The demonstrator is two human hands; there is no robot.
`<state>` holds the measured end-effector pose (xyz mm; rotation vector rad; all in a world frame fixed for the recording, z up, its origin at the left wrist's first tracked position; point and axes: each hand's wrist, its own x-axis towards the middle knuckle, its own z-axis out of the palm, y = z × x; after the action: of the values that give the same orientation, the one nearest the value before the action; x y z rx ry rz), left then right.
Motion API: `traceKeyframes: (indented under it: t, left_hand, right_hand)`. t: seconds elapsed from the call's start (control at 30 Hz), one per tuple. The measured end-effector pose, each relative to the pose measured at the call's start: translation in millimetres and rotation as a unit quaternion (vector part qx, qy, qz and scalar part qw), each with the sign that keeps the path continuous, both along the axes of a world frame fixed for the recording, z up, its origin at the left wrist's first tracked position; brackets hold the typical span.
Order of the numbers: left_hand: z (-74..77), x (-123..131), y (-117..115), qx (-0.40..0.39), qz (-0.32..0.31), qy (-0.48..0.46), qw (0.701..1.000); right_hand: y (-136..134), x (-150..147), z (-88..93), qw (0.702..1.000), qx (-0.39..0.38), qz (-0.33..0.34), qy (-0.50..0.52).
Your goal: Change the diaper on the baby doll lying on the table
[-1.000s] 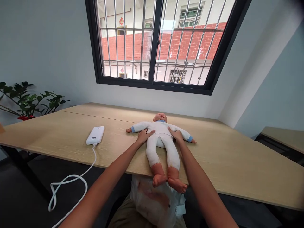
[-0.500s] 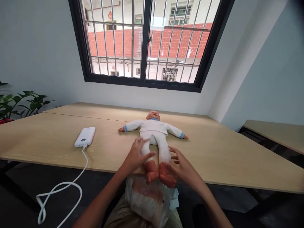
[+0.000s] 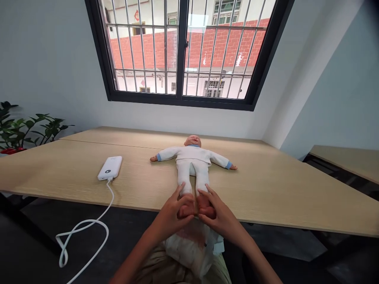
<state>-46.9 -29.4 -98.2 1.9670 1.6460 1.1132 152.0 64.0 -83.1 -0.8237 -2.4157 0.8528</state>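
A baby doll [image 3: 194, 154] in a white suit with blue collar and cuffs lies on its back on the table, arms spread and head toward the window. My left hand [image 3: 171, 212] is curled round the doll's foot on the left, its fingers reaching up to the trouser hem. Round the other foot, my right hand [image 3: 221, 215] is closed in the same way. Both thumbs come close together below the bare reddish feet. A crumpled white, partly see-through item [image 3: 189, 252] rests on my lap; I cannot make out what it is.
To the left on the wooden table [image 3: 142, 177] lies a white power bank [image 3: 110, 168]. Its white cable [image 3: 100, 224] hangs over the front edge in loops. A leafy plant [image 3: 32, 128] stands at far left, a barred window [image 3: 180, 100] behind, another table [image 3: 349, 161] at right.
Both hands have moved down from beside the doll's legs and closed round its feet. The legs now lie straighter and side by side. The view has shifted slightly.
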Motion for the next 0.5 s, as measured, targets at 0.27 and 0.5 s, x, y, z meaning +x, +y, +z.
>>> traceKeyframes:
  t: [0.27, 0.5]
  left_hand:
    - [4.1, -26, -24, 0.086, 0.096, -0.044, 0.991]
    - [-57.1, -25, -69, -0.019, 0.181, -0.128, 0.975]
  right_hand:
    - [0, 33, 14.8, 0.998, 0.064, -0.022, 0.007]
    - [-45, 71, 20.9, 0.990, -0.103, 0.000, -0.096]
